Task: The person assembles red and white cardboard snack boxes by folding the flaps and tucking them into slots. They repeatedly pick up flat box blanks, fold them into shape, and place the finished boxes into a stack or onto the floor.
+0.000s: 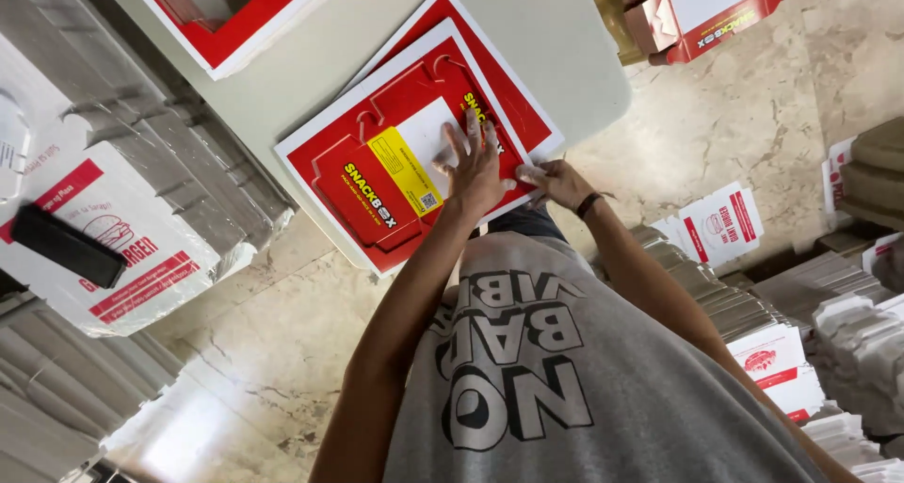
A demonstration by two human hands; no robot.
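Left hand (477,163) flat, fingers spread wide, pressing on top red die-cut carton sheet (395,153) stacked on grey table (556,31); right hand (556,182) pinches sheet's near right edge, black wristband (589,203) on wrist

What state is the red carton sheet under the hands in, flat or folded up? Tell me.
Flat. The red carton sheet lies unfolded on the table, with the left hand pressed on it.

Grey table (311,59), stacked red-and-white printed cardboard sheets (377,163) on it
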